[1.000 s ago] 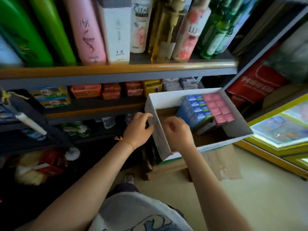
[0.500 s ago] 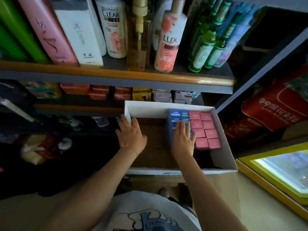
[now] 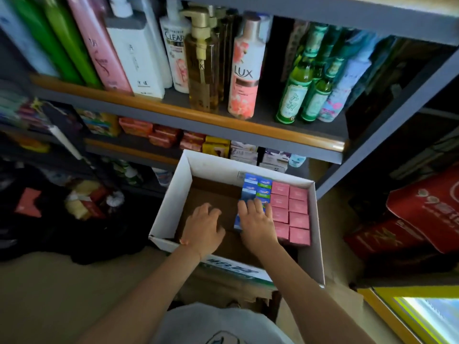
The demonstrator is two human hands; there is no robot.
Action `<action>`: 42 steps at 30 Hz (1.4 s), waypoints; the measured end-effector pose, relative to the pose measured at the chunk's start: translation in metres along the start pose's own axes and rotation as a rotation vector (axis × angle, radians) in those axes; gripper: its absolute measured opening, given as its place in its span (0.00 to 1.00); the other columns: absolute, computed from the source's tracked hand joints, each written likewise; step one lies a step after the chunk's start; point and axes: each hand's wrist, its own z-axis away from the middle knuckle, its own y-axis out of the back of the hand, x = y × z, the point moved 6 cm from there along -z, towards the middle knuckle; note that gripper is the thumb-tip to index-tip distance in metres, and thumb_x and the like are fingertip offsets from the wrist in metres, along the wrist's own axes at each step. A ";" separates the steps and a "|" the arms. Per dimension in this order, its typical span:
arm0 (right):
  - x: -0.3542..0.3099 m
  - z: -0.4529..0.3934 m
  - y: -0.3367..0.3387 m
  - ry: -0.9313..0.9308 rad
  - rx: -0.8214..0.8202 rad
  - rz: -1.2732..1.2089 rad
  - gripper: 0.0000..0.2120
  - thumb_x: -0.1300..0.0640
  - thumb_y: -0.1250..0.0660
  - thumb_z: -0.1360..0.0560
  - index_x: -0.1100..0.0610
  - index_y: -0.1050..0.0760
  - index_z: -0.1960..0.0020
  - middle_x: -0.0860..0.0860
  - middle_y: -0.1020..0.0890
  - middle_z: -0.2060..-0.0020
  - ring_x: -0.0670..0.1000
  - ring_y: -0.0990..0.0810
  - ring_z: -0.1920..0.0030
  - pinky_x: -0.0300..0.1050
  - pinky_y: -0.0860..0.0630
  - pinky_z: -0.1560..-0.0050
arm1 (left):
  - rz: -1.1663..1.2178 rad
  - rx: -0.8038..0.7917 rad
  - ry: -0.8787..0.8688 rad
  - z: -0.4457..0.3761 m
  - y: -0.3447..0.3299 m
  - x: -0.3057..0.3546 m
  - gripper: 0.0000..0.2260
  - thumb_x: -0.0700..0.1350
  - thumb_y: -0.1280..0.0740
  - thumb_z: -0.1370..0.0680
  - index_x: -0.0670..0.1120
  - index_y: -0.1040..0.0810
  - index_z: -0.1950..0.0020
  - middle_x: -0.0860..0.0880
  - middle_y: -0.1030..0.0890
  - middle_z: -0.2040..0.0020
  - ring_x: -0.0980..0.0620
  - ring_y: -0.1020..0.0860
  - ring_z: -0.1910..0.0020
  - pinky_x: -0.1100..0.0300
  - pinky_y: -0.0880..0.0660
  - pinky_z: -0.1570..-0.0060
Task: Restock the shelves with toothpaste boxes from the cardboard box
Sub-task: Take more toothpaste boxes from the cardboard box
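The open cardboard box (image 3: 173,192) stands in front of the lower shelves, its left half showing bare brown bottom. Blue toothpaste boxes (image 3: 257,187) stand on end in a block at its middle, with pink boxes (image 3: 298,207) packed along the right wall. My left hand (image 3: 203,229) is inside the box over the bare bottom, fingers spread, holding nothing. My right hand (image 3: 257,224) lies flat on top of the near blue boxes, fingers apart; its thumb side is against the block's left face.
Above the box, a shelf (image 3: 129,151) carries orange, red and yellow soap packs. The higher shelf (image 3: 173,112) holds tall shampoo bottles and green glass bottles. Red bags (image 3: 427,214) sit at the right, a lit yellow-framed cabinet (image 3: 422,316) at bottom right, dark clutter at the left.
The box went from tilted to level. My left hand left the box's left wall and dropped inside onto the bare bottom. My right hand moved onto the blue boxes and stays there.
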 end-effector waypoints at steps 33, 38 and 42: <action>0.016 0.014 0.118 -0.098 -0.258 -1.926 0.20 0.41 0.33 0.24 0.59 0.23 0.48 0.54 0.16 0.60 0.47 0.19 0.65 0.42 0.28 0.62 | 1.716 -0.828 -0.067 0.046 0.065 0.067 0.30 0.58 0.30 0.26 0.41 0.31 0.32 0.44 0.26 0.49 0.49 0.23 0.54 0.54 0.25 0.49; -0.014 0.018 0.127 -0.171 -0.256 -2.142 0.22 0.49 0.27 0.30 0.62 0.23 0.42 0.60 0.15 0.48 0.57 0.15 0.51 0.54 0.19 0.47 | 1.633 -0.796 -0.033 0.056 0.074 0.045 0.29 0.59 0.26 0.29 0.42 0.25 0.36 0.40 0.21 0.46 0.43 0.20 0.49 0.48 0.23 0.46; -0.045 0.021 0.140 -0.208 -0.174 -2.157 0.26 0.53 0.29 0.28 0.66 0.27 0.35 0.60 0.15 0.53 0.56 0.15 0.56 0.49 0.19 0.58 | 1.544 -0.703 -0.003 0.071 0.085 0.019 0.21 0.54 0.32 0.25 0.45 0.22 0.36 0.39 0.19 0.42 0.39 0.19 0.44 0.45 0.24 0.41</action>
